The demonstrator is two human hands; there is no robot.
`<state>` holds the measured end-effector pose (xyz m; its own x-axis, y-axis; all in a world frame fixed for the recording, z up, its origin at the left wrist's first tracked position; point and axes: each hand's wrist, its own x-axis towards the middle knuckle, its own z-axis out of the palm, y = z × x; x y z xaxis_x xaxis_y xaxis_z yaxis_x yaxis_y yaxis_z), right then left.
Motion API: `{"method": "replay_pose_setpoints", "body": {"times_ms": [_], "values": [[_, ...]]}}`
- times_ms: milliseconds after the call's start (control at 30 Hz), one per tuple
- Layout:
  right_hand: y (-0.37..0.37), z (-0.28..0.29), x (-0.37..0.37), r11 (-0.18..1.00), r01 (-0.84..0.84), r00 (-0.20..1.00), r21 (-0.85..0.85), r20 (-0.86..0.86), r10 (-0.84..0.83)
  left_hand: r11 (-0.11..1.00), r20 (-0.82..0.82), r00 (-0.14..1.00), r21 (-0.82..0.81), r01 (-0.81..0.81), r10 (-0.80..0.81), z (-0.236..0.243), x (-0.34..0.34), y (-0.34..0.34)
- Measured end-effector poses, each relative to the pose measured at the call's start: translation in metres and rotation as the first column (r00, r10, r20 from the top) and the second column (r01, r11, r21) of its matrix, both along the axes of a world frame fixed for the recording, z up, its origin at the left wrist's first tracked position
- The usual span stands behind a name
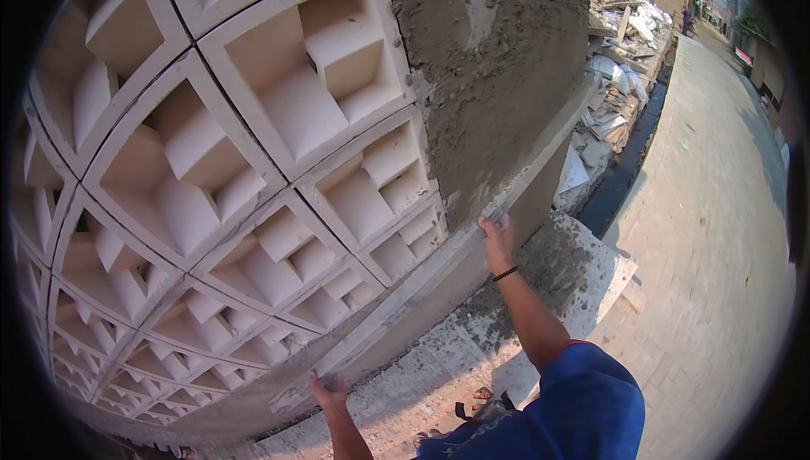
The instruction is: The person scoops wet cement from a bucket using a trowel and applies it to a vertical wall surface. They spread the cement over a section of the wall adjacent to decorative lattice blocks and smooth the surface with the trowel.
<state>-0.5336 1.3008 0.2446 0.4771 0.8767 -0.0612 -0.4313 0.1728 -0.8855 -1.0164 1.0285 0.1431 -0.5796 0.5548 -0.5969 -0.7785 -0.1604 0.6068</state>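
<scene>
A long, pale straightedge [422, 287], smeared with mortar, lies along the lower part of the wall and slants up to the right. My left hand [329, 392] holds its lower edge near the left end. Farther along, my right hand [498, 240] grips it with the fingers curled over; a dark bracelet circles that wrist. Above the bar, grey plaster [498, 89] coats the wall, rough and darker toward its left part. Pale breeze blocks [312, 72] with stepped hollows fill the wall to the left of it.
Splattered mortar covers the concrete ledge [557, 266] below the wall. Beyond it runs a narrow dark drain [629, 160], with a heap of rubble and sacks [620, 80] alongside. A paved lane [700, 232] stretches away on the right; a person [686, 19] stands far down it.
</scene>
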Motion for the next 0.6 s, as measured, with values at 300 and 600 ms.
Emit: {"method": "replay_pose_setpoints", "body": {"times_ms": [300, 600], "values": [[0.031, 0.022, -0.042, 0.995, -0.015, 0.999, 0.095, 0.047, 0.010, 0.989, -0.002, 1.000, 0.147, 0.016, -0.016, -0.001, -0.028, 0.020], [0.062, 0.126, -0.011, 0.957, -0.035, 0.993, 0.287, 0.116, 0.002, 0.958, 0.016, 0.995, 0.272, 0.089, -0.097, 0.040, 0.028, 0.053]]}}
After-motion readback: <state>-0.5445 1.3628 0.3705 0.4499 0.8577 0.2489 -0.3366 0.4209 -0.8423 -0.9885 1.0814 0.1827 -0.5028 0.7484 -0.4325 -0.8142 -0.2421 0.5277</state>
